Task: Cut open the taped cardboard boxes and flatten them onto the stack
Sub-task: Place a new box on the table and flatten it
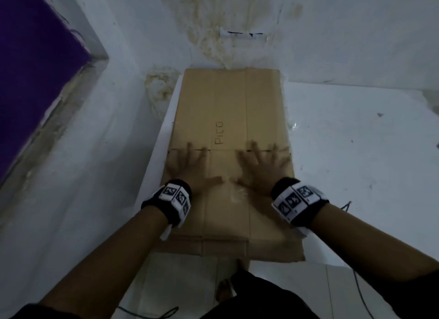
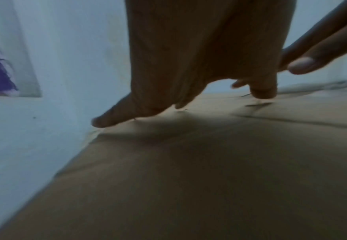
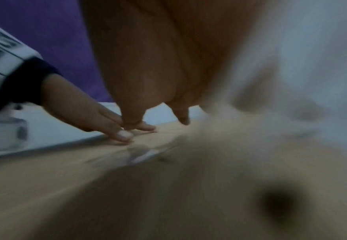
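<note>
A flattened brown cardboard box (image 1: 228, 109) marked "PICO" lies on a white raised surface, its far end against the wall. More cardboard edges (image 1: 223, 245) show beneath its near end, so it lies on a stack. My left hand (image 1: 190, 164) presses flat on it with fingers spread, left of the middle crease. My right hand (image 1: 263, 164) presses flat beside it, fingers spread too. In the left wrist view my left hand's fingers (image 2: 115, 116) touch the cardboard (image 2: 189, 178) near its left edge. The right wrist view is blurred; the right hand's fingers (image 3: 182, 116) touch the board (image 3: 127, 194). A scrap of clear tape (image 1: 237, 192) sits between my wrists.
A white wall (image 1: 332, 33) with yellow stains rises behind the stack. A purple panel (image 1: 31, 69) stands at the far left. White surface (image 1: 356, 164) extends to the right of the cardboard. Dark cables (image 1: 356, 287) trail over the tiled floor near my foot (image 1: 224, 291).
</note>
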